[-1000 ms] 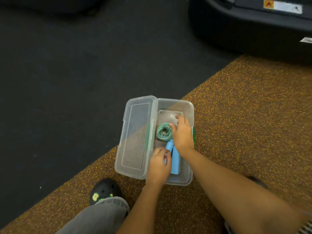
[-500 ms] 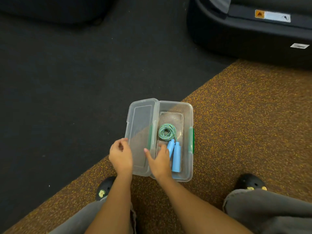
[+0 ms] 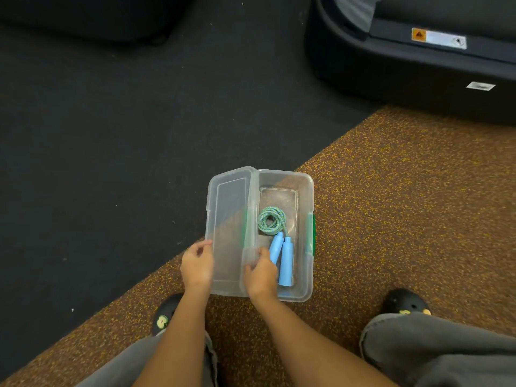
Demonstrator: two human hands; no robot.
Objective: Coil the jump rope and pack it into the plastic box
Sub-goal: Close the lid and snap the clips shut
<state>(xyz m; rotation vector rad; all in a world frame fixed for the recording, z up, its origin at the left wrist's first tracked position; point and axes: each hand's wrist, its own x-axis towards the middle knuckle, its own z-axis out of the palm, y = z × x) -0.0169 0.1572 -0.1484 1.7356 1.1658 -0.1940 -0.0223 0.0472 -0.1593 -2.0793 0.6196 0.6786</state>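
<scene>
The clear plastic box (image 3: pixel 305 191) sits open on the floor in front of me, with green latches on its sides. Inside lies the jump rope (image 3: pixel 272 220), its green-blue cord wound into a small coil and its two blue handles (image 3: pixel 286 261) side by side toward me. The clear lid (image 3: pixel 229 208) hangs off the box's left side. My left hand (image 3: pixel 196 265) pinches the lid's outer near edge. My right hand (image 3: pixel 261 275) grips the lid's near corner by the hinge, its fingers showing through the plastic. Neither hand touches the rope.
The box rests on brown speckled flooring (image 3: pixel 391 205), beside a dark mat (image 3: pixel 111 135) on the left. A black machine base (image 3: pixel 405 65) stands at the far right. My black shoes (image 3: pixel 163 317) (image 3: pixel 405 303) and grey trouser legs flank the box.
Both hands have left the rope and handles inside the box and moved left onto the lid. The rope now lies free in the box.
</scene>
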